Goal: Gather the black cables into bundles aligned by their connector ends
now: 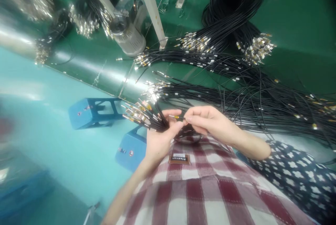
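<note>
My left hand (160,137) is wrapped round a bundle of thin black cables (147,114) whose gold and silver connector tips fan out to the left. Facing it, my right hand (207,121) pinches a single cable end with a small yellow-tipped connector (176,116) between thumb and forefinger, right against the left thumb. Both hands hover over my lap, above a red and white checked cloth (199,186).
A green table (296,14) carries big heaps of black cables (236,67) with metal connectors (258,48). A round metal device (128,34) stands by white frame posts (153,11). Two blue stools (90,113) sit on the teal floor at left.
</note>
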`<action>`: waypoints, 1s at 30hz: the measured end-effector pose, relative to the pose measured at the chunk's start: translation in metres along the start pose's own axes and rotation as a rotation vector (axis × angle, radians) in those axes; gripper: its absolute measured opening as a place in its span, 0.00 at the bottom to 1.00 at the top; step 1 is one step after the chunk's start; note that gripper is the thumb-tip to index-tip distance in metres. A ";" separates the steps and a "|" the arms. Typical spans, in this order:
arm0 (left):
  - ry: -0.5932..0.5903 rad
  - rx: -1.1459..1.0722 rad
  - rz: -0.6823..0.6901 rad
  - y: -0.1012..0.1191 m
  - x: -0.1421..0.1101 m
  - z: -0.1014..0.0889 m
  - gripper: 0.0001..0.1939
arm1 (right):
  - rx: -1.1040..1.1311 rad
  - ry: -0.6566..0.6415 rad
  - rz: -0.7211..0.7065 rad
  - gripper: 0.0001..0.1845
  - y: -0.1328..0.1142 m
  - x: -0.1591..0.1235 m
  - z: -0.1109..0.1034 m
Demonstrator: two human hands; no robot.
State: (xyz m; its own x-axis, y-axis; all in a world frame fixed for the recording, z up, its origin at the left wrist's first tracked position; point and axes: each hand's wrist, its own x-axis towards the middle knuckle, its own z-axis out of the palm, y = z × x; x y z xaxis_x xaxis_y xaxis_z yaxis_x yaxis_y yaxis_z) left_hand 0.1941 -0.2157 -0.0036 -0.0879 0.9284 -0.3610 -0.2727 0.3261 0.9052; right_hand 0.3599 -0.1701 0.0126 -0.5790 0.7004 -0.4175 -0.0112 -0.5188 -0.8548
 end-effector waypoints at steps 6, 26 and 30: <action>0.055 -0.090 -0.013 -0.001 0.001 0.007 0.06 | -0.150 0.108 -0.144 0.13 0.008 -0.006 0.010; 0.041 -0.274 -0.061 0.010 0.007 0.010 0.08 | -0.933 0.403 -0.703 0.06 0.022 -0.007 0.012; 0.077 -0.284 -0.031 0.008 0.007 0.012 0.08 | -0.888 0.365 -0.600 0.06 0.021 -0.010 0.007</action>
State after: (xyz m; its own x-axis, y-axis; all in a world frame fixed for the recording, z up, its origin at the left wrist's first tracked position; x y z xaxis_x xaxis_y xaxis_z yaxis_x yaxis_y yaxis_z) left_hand 0.2023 -0.2047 0.0039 -0.1453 0.8990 -0.4132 -0.5325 0.2809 0.7984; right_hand 0.3599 -0.1917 0.0013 -0.4007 0.8956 0.1931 0.4598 0.3789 -0.8031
